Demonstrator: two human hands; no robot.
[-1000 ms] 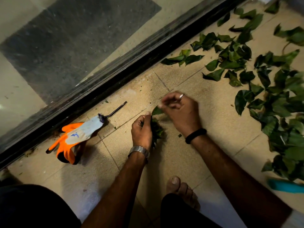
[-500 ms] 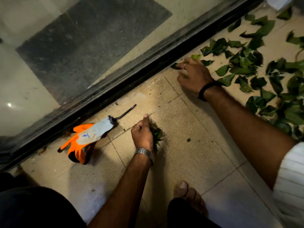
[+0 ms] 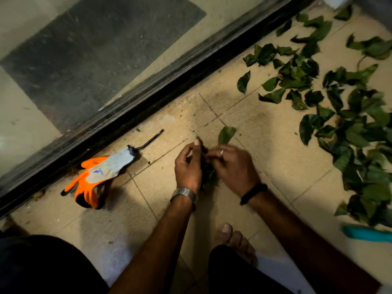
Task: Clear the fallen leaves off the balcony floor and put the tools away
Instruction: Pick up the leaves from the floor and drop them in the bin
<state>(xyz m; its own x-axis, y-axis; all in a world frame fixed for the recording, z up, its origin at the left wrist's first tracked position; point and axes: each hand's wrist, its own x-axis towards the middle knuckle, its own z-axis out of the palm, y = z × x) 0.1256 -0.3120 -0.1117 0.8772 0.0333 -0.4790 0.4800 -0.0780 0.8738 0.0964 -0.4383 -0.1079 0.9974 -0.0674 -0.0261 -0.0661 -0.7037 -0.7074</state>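
My left hand (image 3: 187, 165) grips a dark bunch of gathered leaves (image 3: 209, 174) just above the tiled floor. My right hand (image 3: 232, 164) is pressed against that bunch from the right and pinches a single green leaf (image 3: 226, 135) that sticks up from its fingers. Many loose green leaves (image 3: 350, 128) lie scattered over the tiles to the right and far right. An orange and grey work glove (image 3: 99, 175) lies on the floor left of my hands, with a thin black bent tool (image 3: 151, 140) poking out from its cuff.
A dark sliding-door track (image 3: 131, 115) runs diagonally along the far edge of the tiles, with glass and a grey mat behind it. A teal handle (image 3: 367, 234) shows at the right edge. My bare foot (image 3: 235, 240) rests on the floor below my hands.
My right hand came back from the leaves near the door track, carrying a leaf to the bunch in my left hand. My left hand stayed in place, thumb now raised.
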